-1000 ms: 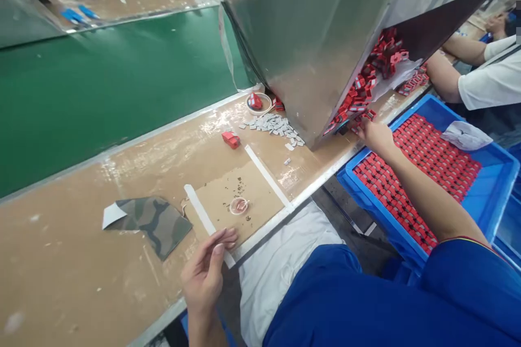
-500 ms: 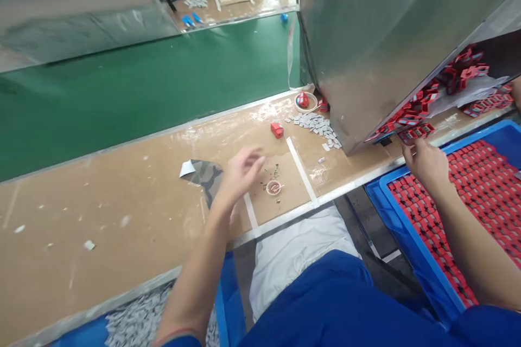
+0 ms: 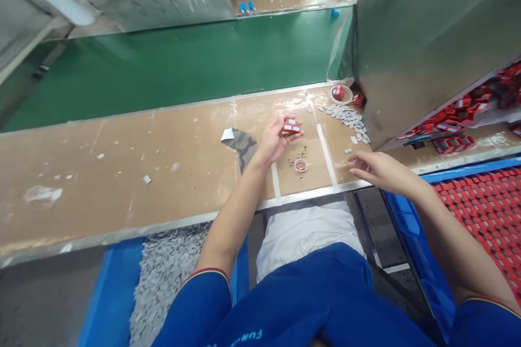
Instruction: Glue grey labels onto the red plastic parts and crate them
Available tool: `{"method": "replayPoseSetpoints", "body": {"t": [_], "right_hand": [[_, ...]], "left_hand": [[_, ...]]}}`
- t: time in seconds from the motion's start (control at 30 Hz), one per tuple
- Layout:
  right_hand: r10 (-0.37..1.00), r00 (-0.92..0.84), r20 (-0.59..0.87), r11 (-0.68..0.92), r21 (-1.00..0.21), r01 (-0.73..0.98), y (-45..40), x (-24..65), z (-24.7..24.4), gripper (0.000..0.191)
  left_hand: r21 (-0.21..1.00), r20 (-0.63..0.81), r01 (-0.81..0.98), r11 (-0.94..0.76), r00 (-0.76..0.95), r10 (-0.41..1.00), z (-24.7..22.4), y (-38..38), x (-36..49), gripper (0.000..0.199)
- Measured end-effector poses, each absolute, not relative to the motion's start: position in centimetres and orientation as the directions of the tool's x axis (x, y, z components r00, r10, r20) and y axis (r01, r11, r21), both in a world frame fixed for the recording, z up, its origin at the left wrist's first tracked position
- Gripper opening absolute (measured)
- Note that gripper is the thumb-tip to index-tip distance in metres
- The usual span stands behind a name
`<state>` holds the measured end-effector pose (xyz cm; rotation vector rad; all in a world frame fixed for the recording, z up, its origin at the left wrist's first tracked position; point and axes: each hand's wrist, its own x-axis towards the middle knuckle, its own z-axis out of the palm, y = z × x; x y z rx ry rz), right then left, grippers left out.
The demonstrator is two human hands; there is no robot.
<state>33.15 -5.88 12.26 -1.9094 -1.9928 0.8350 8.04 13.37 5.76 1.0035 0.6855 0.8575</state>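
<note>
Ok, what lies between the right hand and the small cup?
A strip of white tape on the bench, seen in the head view.

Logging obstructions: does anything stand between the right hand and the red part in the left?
Nothing visible blocks the right hand from the red part in the left hand; only a white tape strip lies between, flat on the tabletop.

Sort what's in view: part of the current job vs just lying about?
Likely in the job:
- red part in the left hand
- loose grey pieces
- small cup
- bin of grey pieces
- packed red parts

Probably just lying about:
- camouflage scrap
- stray pale chip
</note>
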Motion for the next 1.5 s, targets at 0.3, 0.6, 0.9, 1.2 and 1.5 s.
{"method": "replayPoseSetpoints", "body": {"t": [0.3,0.6,0.9,1.2,1.5], "right_hand": [[0.989,-0.135,0.063,0.125,-0.848,0.516,-0.5,25.1,6.0,0.027],[0.974,0.058,0.217,0.164,-0.861,0.482,-1.5,23.7,3.7,0.023],[0.87,0.157,0.467,0.277,-0.727,0.629,-5.1,21.8,5.8,0.015],[0.927,-0.029,0.374,0.341,-0.806,0.483,-6.6,18.8,4.0,0.022],[0.933,0.055,0.356,0.278,-0.81,0.517,-6.7,18.5,3.3,0.016]], "left_hand": [[0.862,-0.033,-0.438,0.255,0.453,0.891,2.5,3.8,1.0,0.055],[0.973,0.209,-0.186,-0.137,0.455,0.866,-0.4,2.0,-0.3,0.04],[0.952,0.286,-0.055,-0.302,0.522,0.804,-0.4,1.3,-0.2,0.037],[0.875,0.437,-0.072,-0.479,0.546,0.715,-0.5,1.3,-0.4,0.034],[0.901,0.391,-0.095,-0.423,0.603,0.696,-0.1,1.6,-0.8,0.056]]}}
